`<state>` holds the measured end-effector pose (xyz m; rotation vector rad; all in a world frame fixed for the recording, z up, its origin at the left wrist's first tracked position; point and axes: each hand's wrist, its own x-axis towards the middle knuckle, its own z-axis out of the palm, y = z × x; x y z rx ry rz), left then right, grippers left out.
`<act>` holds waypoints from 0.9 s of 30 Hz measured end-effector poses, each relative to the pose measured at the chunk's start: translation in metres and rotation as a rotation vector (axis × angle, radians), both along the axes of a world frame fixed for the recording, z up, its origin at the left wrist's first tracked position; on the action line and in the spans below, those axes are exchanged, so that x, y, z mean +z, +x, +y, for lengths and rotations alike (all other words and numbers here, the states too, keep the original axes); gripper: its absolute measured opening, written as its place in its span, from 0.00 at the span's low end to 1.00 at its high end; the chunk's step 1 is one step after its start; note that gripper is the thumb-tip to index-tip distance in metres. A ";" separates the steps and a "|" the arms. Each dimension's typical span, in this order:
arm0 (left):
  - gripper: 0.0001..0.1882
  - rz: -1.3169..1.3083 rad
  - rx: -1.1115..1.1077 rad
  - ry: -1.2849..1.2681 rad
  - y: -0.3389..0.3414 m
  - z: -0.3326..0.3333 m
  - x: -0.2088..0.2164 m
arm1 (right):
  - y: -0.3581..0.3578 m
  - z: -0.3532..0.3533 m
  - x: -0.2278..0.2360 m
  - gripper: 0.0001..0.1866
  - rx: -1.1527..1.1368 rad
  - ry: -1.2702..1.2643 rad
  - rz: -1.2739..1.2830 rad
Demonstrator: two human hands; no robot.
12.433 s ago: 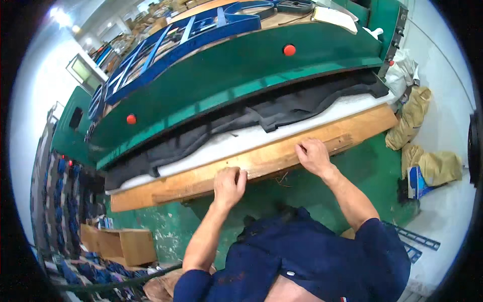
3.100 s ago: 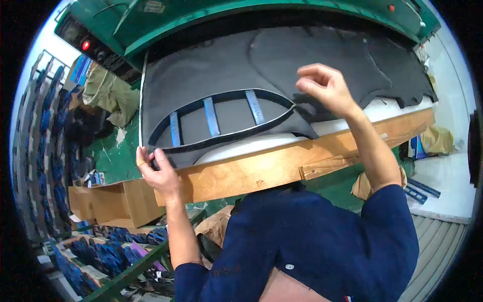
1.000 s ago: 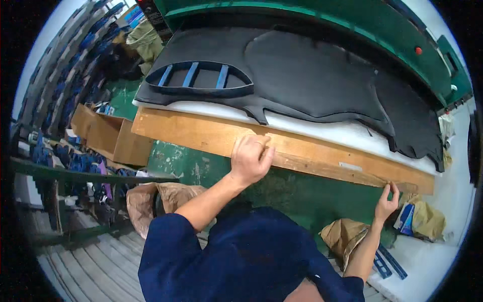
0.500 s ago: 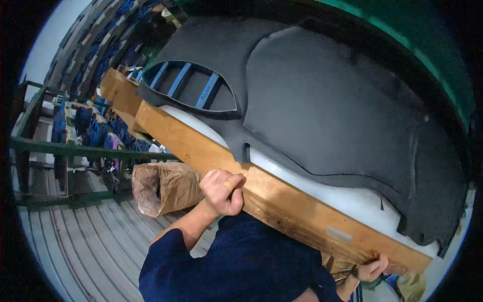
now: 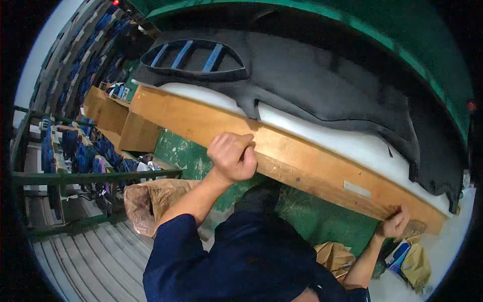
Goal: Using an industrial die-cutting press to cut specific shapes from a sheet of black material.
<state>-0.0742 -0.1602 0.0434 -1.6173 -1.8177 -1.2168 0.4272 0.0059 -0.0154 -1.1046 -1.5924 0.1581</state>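
Left hand point(image 5: 232, 157): fingers curled at near edge of the long varnished wooden board point(image 5: 302, 161), about mid-length. Right hand point(image 5: 394, 223): fingers partly bent at same edge, near right end. Can't tell if either grip clamps it. Board fronts the flat white slab point(image 5: 297, 127); matte black sheet point(image 5: 312, 65) on slab, pointed-oval blue-barred frame point(image 5: 182, 55) on sheet's left end.

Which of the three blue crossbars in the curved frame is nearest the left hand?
The rightmost crossbar, nearest the right tip of the frame; the middle crossbar and leftmost crossbar lie farther from the left hand.
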 end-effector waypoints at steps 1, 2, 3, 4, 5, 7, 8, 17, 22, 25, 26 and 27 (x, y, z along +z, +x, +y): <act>0.08 0.018 0.031 0.038 -0.005 0.012 -0.007 | -0.010 0.016 0.002 0.11 -0.056 0.022 -0.091; 0.07 -0.005 0.027 0.050 -0.008 0.028 -0.007 | -0.019 0.033 0.006 0.11 -0.060 0.069 -0.145; 0.05 -0.027 0.024 0.064 -0.010 0.042 -0.005 | -0.027 0.048 0.014 0.11 -0.066 0.117 -0.198; 0.05 -0.021 0.033 0.085 -0.014 0.050 -0.004 | -0.043 0.056 0.023 0.11 -0.047 0.032 -0.292; 0.02 -0.042 0.041 0.025 -0.015 0.061 -0.002 | -0.049 0.067 0.027 0.10 -0.073 0.026 -0.365; 0.03 -0.063 0.050 -0.011 -0.022 0.085 -0.002 | -0.063 0.088 0.032 0.09 -0.056 0.024 -0.355; 0.05 -0.074 0.040 0.009 -0.026 0.097 -0.004 | -0.072 0.095 0.035 0.09 -0.088 0.036 -0.386; 0.15 -0.145 -0.021 -0.046 -0.064 0.167 -0.002 | -0.088 0.173 0.057 0.12 0.188 -0.325 -0.391; 0.14 -0.133 -0.035 -0.141 -0.068 0.192 0.002 | -0.087 0.193 0.062 0.11 0.139 -0.371 -0.375; 0.14 -0.156 -0.079 -0.118 -0.064 0.199 0.001 | -0.089 0.185 0.066 0.10 0.096 -0.204 -0.454; 0.14 -0.161 -0.110 -0.153 -0.065 0.197 0.000 | -0.098 0.179 0.068 0.08 0.068 -0.145 -0.484; 0.13 -0.155 -0.069 -0.166 -0.068 0.191 -0.002 | -0.115 0.171 0.071 0.07 0.063 -0.107 -0.469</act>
